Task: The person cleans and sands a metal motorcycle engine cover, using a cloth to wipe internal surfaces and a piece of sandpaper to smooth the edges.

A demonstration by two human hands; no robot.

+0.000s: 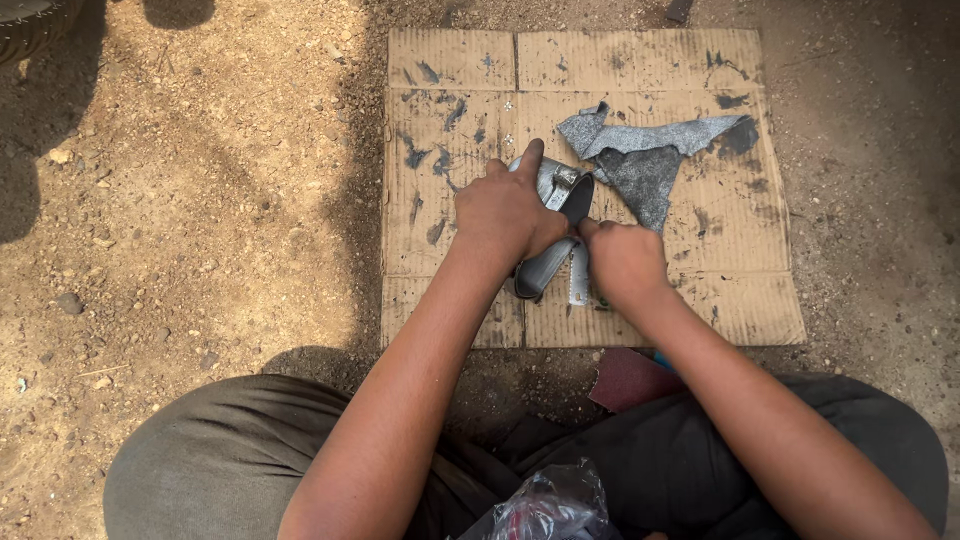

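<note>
My left hand (507, 213) grips a curved grey metal part (558, 200), a band-like clamp, pressing it down on a flattened cardboard sheet (470, 65). My right hand (625, 262) is closed just to its right, fingers against the part's lower edge; a thin pale strip (579, 280) pokes out under it. What the right hand holds is hidden by the fingers. A torn grey abrasive cloth (640, 160) lies on the cardboard just beyond the hands.
The cardboard lies on bare dirt ground (200, 230) with small stones. A dark red scrap (628, 378) sits by my right knee. A crumpled clear plastic bag (550, 505) rests in my lap. Shadows fall at the top left.
</note>
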